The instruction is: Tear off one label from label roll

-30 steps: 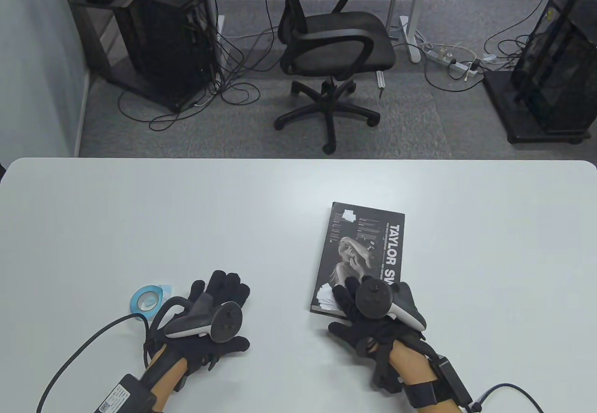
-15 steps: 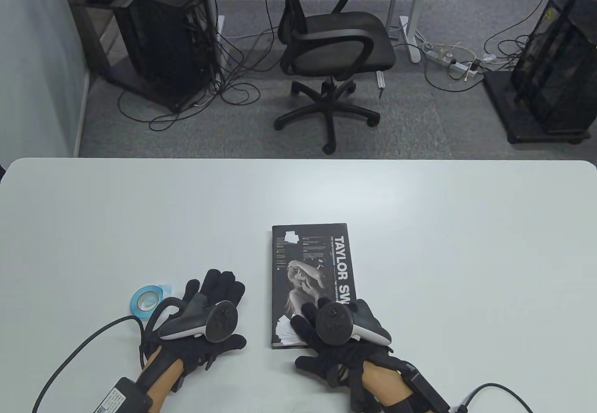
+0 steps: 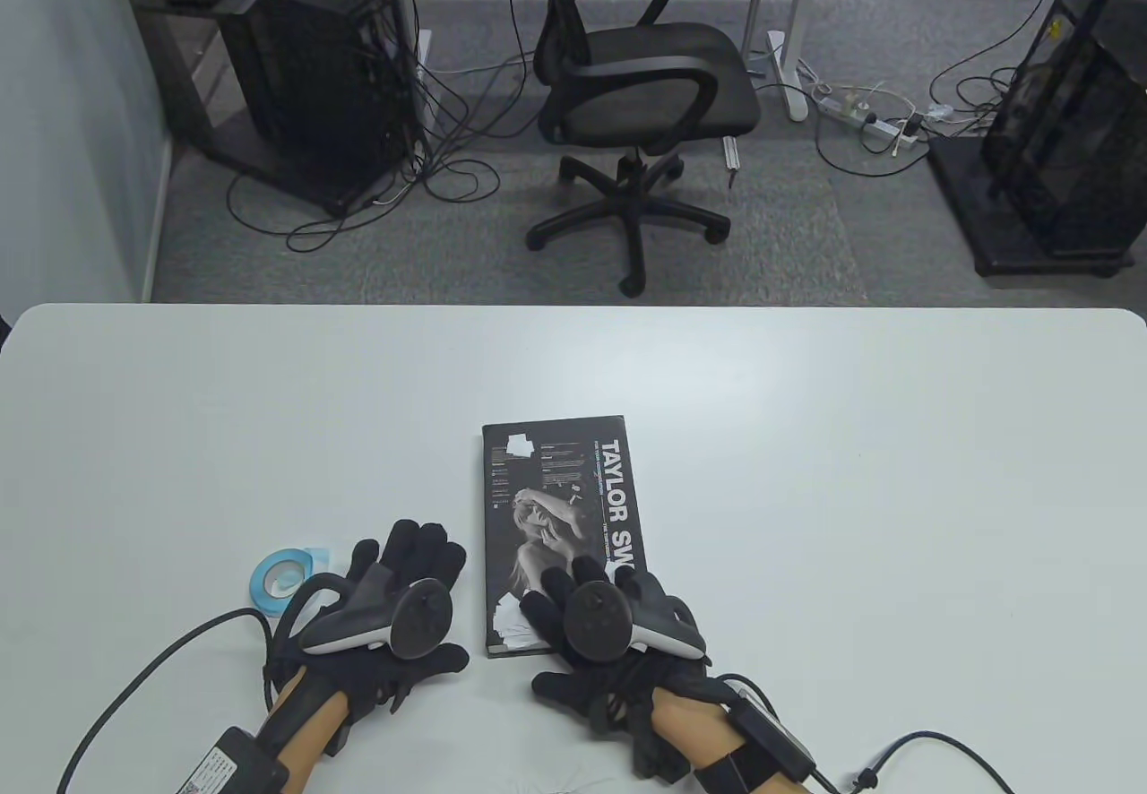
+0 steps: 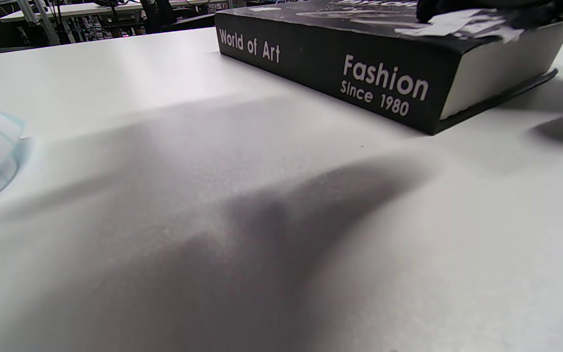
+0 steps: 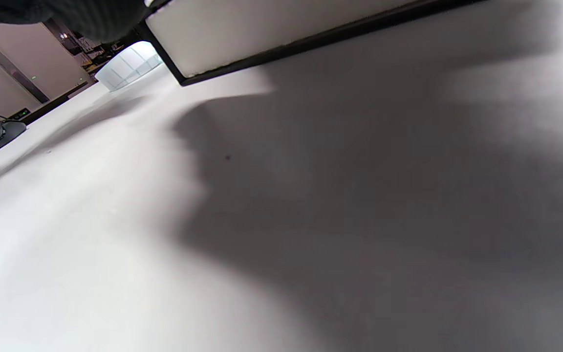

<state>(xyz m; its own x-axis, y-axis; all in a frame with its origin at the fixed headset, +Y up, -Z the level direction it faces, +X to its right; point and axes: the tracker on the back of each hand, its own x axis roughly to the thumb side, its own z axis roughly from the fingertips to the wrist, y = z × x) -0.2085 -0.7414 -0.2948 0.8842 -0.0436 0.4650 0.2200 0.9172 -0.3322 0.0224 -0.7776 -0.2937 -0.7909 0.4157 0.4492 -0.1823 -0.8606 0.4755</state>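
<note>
The black hardcover book (image 3: 560, 507) near the surface's near edge bears "TAYLOR SW", partly covered, in white on its front cover. Its spine (image 4: 340, 80) reads "World of Art" and "Fashion Since 1980".

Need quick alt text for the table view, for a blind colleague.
Right hand rests on the near end of a black book on the white table; left hand lies flat beside a blue label roll, not touching it.

Label roll (image 3: 280, 576) left of book (image 3: 560, 507).
</note>
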